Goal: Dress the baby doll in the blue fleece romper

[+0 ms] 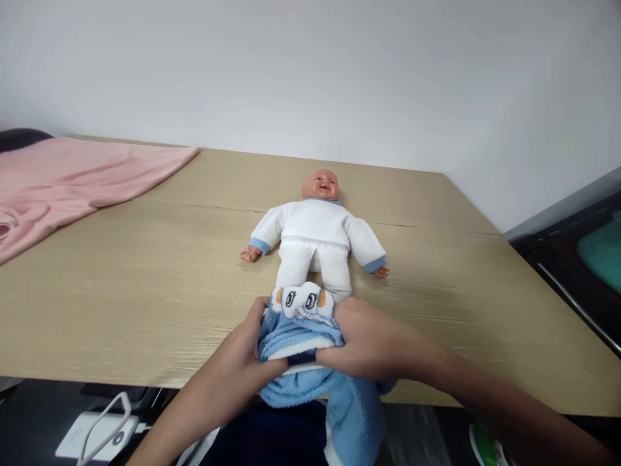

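A baby doll in a white suit with blue cuffs and collar lies on its back on the table, its head towards the wall. Over the table's front edge I hold a blue terry doll garment with white trim and an embroidered animal face. My left hand grips its left side, thumb at the white-edged opening. On the other side my right hand grips it the same way. The garment's top touches or overlaps the doll's lower legs, whose ends are hidden. A blue sleeve or leg hangs down below my right hand.
A pink cloth is spread over the left of the wooden table. Below the front edge at left are a white power bank and a white cable. A black object with a teal window stands at right.
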A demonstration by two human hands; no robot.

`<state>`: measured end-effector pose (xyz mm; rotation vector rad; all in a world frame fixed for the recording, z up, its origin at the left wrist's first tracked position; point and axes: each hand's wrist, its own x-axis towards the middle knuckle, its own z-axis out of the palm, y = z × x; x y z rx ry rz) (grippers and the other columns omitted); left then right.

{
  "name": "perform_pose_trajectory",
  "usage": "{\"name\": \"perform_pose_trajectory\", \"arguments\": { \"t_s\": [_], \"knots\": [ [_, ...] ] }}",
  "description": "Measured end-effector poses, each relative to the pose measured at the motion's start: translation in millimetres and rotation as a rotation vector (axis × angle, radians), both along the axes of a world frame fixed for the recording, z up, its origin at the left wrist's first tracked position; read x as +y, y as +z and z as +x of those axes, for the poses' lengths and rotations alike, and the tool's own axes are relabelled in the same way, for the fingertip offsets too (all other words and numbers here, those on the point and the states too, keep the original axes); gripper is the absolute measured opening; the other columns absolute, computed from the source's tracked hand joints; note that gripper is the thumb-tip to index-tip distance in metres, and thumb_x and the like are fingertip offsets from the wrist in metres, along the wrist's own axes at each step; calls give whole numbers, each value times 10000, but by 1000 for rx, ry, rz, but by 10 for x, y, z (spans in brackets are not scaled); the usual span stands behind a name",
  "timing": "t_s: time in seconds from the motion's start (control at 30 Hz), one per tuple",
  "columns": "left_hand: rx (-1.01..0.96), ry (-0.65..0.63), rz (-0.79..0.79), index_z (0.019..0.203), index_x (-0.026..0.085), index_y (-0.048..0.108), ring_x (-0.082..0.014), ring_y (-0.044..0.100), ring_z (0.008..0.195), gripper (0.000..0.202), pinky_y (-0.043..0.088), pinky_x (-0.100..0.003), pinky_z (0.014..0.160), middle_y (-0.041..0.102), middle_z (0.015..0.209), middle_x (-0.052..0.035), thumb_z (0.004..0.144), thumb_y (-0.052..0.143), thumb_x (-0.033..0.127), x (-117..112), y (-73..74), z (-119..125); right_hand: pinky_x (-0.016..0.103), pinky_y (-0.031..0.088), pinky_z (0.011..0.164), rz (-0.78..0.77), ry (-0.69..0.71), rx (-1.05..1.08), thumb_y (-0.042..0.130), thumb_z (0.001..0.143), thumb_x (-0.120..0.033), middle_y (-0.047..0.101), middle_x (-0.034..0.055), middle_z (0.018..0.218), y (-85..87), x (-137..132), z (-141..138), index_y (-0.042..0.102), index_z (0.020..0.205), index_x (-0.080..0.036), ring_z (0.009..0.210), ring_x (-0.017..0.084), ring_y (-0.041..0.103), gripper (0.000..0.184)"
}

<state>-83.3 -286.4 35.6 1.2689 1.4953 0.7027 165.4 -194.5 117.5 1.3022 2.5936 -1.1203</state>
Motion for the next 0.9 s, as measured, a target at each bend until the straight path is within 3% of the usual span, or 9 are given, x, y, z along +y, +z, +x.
{"name": "perform_pose_trajectory", "arguments": {
  "t_s": [0.1, 0.17, 0.23, 0.43, 0.57, 0.67, 0.77, 0.83, 0.9],
  "knots": [
    [-10, 12, 12, 1702, 307, 507, -442, 662, 1435, 924, 556, -525, 1174, 646, 1683, -142, 857, 838, 482, -100, -64, -34, 348, 424, 673, 110, 44, 3, 732, 861, -272, 720, 33, 818, -34, -94, -26, 616, 788, -223, 729, 201, 588, 145],
    [8, -10, 73, 1647, 312, 568, -427, 646, 1459, 791, 546, -519, 1187, 698, 1612, -123, 903, 803, 447, -101, -51, -17, 394, 501, 845, 258, 80, 35, 729, 889, -254, 769, 94, 1002, -50, -133, -37, 715, 901, -193, 928, 258, 660, 63],
    [56, -32, 151, 1562, 294, 619, -403, 642, 1452, 645, 531, -509, 1193, 729, 1533, -112, 939, 756, 387, -65, -12, 13, 412, 507, 931, 328, 88, 42, 732, 918, -257, 779, 111, 1077, -67, -143, -47, 756, 975, -179, 1015, 274, 672, 100],
    [157, -120, 122, 1528, 251, 550, -361, 749, 1143, 543, 579, -454, 970, 800, 1273, -104, 1015, 631, 411, 48, 34, 47, 359, 308, 637, 209, 72, -91, 698, 956, -339, 749, 50, 771, -126, -54, -87, 681, 785, -197, 650, 181, 539, 223],
    [181, -139, 97, 1615, 260, 450, -376, 752, 1176, 623, 565, -482, 990, 799, 1303, -111, 1038, 593, 446, 76, -46, 56, 368, 281, 618, 211, 83, -138, 679, 957, -322, 748, 56, 764, -170, -26, -97, 668, 789, -205, 634, 189, 526, 204],
    [252, -145, 132, 1488, 232, 535, -394, 725, 1180, 523, 543, -522, 1008, 768, 1276, -134, 1020, 605, 455, 95, -96, 63, 380, 332, 668, 217, 60, -119, 679, 936, -295, 813, 79, 898, -217, -56, -91, 736, 943, -202, 742, 241, 651, 110],
    [258, -159, 166, 1343, 227, 581, -397, 684, 1231, 399, 520, -540, 1050, 729, 1311, -153, 993, 625, 413, 100, -105, 63, 404, 401, 740, 240, 38, -125, 679, 933, -291, 855, 137, 1094, -271, -104, -84, 758, 1243, -164, 883, 305, 744, 344],
    [192, -177, 157, 1400, 239, 536, -372, 679, 1228, 436, 516, -520, 1051, 720, 1338, -137, 997, 628, 375, 90, -95, 62, 416, 429, 770, 235, 37, -142, 685, 926, -277, 853, 182, 1183, -302, -127, -82, 693, 1441, -116, 945, 341, 770, 540],
    [127, -173, 124, 1478, 247, 463, -355, 682, 1205, 512, 514, -500, 1033, 722, 1343, -121, 1005, 632, 349, 75, -88, 64, 413, 430, 761, 203, 38, -135, 685, 915, -253, 848, 184, 1144, -324, -139, -80, 625, 1537, -83, 938, 352, 772, 647]
  ]
}}
